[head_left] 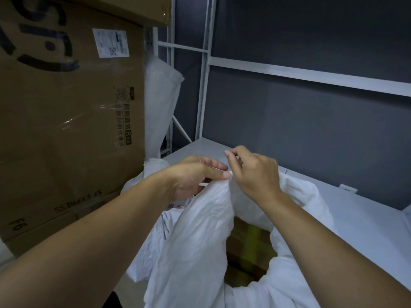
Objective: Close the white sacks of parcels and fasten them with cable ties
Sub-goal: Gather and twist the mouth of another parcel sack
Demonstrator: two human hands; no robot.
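From the head camera, a white sack point(200, 230) stands in the foreground against the front edge of a pale shelf point(367, 218). Its upper fabric is pulled up into a bunched peak. Below that peak the mouth gapes open, and inside it lies a brown parcel point(246, 247) with a yellow-green band across it.

The left hand point(195, 174) pinches the gathered fabric at the peak, with its thumb and fingers pressed together on the cloth. The right hand point(253, 172) meets it from the other side with its fingers curled and its fingertips closed on the same bunch. Whether a cable tie sits between them cannot be told.

To the left, a large cardboard box point(66, 118) stands close beside the sack. It is printed with dark lettering and carries a white shipping label point(110, 42). Another carton rests on top of it. Behind the box's right edge, a second white sack point(162, 96) leans upright.

White metal shelving rails point(311, 74) run across a dark grey wall point(311, 130) behind the shelf.
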